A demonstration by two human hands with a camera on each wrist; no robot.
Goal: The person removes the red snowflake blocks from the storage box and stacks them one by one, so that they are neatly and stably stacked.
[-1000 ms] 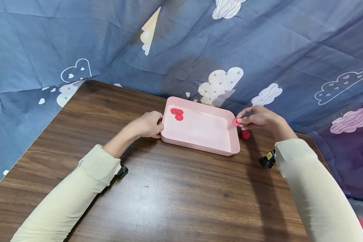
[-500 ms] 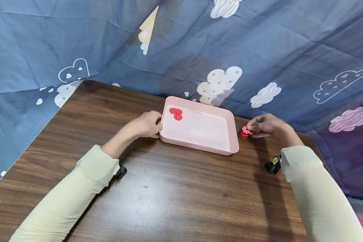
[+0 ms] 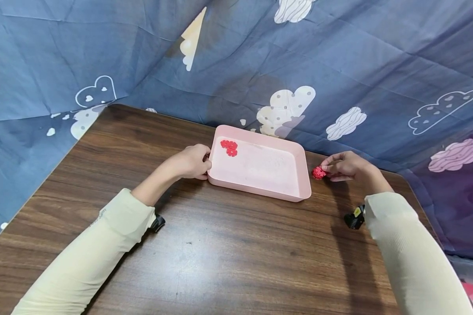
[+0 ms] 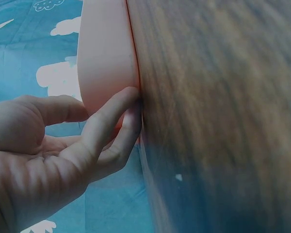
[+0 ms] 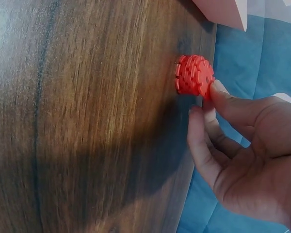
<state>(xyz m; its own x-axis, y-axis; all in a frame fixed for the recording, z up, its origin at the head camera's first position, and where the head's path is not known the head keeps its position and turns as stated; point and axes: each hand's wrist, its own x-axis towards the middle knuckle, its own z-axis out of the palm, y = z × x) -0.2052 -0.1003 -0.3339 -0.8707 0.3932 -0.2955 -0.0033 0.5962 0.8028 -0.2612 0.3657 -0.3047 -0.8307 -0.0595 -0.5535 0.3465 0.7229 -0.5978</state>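
Observation:
My left hand [image 3: 192,162] holds the left end of a shallow pink tray [image 3: 256,189]. In the left wrist view the thumb meets the tray's rim [image 4: 99,58] while the curled fingers touch low on its outer wall. Inside the tray, near its far left corner, lie three red flower-shaped discs [image 3: 230,148], partly overlapping. To the right of the tray a stack of similar red discs [image 5: 189,75] stands on the table. Thumb and finger of my right hand [image 3: 344,165] pinch the edge of the stack's top disc [image 5: 206,80], which lies on the pile.
The brown wood-grain table [image 3: 236,253] extends in front of the tray. Behind it hangs a blue cloth [image 3: 236,65] with cloud prints, close to the tray's far side. Black wrist cameras [image 3: 354,218] hang beneath both sleeves.
My right hand has moved right and nearer, bringing a red disc from over the tray's right rim down onto the stack. My left hand and the tray stay put.

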